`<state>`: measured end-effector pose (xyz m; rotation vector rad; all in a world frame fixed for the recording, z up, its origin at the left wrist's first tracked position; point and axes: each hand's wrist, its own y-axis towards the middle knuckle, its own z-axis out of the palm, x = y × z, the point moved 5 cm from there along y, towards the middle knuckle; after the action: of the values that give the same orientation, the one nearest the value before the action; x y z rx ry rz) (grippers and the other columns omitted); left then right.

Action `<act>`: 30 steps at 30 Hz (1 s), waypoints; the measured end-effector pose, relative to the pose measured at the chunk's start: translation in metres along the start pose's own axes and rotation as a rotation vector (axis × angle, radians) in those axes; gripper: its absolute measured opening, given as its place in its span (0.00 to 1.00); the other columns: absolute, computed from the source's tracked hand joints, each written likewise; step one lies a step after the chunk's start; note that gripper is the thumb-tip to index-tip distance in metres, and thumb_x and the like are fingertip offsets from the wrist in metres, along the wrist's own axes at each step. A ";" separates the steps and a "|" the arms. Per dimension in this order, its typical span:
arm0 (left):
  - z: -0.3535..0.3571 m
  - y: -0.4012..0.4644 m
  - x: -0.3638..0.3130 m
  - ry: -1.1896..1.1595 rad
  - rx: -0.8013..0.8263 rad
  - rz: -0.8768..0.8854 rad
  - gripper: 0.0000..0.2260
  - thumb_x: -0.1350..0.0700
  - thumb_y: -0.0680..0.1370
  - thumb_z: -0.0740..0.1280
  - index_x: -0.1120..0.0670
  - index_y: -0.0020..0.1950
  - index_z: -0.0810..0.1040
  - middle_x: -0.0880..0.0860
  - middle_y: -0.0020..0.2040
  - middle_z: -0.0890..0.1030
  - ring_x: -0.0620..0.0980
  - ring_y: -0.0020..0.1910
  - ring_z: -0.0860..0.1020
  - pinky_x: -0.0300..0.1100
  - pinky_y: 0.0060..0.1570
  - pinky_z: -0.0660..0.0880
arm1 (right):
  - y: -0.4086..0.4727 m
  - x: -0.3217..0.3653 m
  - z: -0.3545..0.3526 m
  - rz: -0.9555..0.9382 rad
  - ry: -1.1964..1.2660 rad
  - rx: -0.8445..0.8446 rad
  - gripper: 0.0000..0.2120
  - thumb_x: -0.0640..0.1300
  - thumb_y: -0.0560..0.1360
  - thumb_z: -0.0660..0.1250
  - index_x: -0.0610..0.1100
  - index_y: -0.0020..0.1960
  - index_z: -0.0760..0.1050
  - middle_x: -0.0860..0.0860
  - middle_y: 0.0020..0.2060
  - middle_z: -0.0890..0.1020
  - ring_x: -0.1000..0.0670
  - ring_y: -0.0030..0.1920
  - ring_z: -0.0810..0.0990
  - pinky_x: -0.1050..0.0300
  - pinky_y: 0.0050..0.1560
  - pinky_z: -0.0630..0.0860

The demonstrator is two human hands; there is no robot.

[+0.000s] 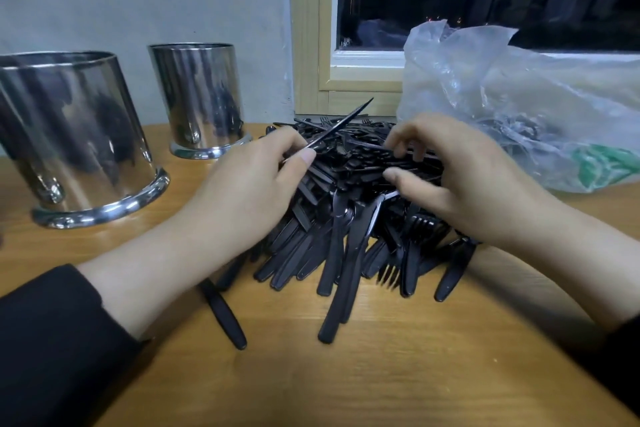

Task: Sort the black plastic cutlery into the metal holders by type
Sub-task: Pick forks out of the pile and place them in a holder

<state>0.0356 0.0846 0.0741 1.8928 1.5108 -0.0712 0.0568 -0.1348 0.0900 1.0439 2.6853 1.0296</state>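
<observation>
The left hand (242, 191) pinches one slim black plastic utensil (341, 125) between its fingers, long axis tilted, tip pointing up and right. The right hand (460, 180), fingers curled, picks among the heap of black plastic cutlery (346, 236) on the wooden desk (381, 374). Two shiny metal cylindrical holders (79, 135) stand upright at left.

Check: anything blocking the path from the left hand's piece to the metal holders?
Nothing visible. The left hand pinches one cutlery piece above the pile; only bare table lies between it and both metal holders.
</observation>
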 end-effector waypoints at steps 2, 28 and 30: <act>-0.001 -0.001 0.002 -0.016 0.011 -0.032 0.10 0.46 0.85 0.57 0.47 0.52 0.76 0.49 0.34 0.77 0.43 0.36 0.75 0.40 0.35 0.66 | -0.001 0.010 0.011 -0.092 0.006 0.168 0.10 0.52 0.77 0.67 0.50 0.56 0.77 0.58 0.50 0.77 0.54 0.52 0.75 0.56 0.56 0.73; -0.014 -0.003 -0.005 -0.190 0.009 -0.048 0.13 0.55 0.84 0.61 0.50 0.45 0.83 0.42 0.37 0.83 0.39 0.32 0.80 0.32 0.37 0.75 | -0.002 0.019 0.025 -0.208 -0.241 0.152 0.11 0.49 0.81 0.61 0.50 0.58 0.80 0.55 0.49 0.78 0.48 0.52 0.75 0.48 0.55 0.67; -0.010 -0.005 -0.007 -0.217 0.063 -0.038 0.12 0.55 0.84 0.61 0.51 0.49 0.84 0.45 0.39 0.85 0.39 0.36 0.83 0.43 0.45 0.81 | -0.001 0.019 0.027 -0.207 -0.233 0.133 0.11 0.48 0.81 0.61 0.50 0.60 0.80 0.54 0.49 0.78 0.47 0.50 0.75 0.48 0.53 0.68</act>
<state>0.0256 0.0845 0.0826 1.8395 1.4114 -0.3345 0.0499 -0.1082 0.0715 0.8237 2.6282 0.6576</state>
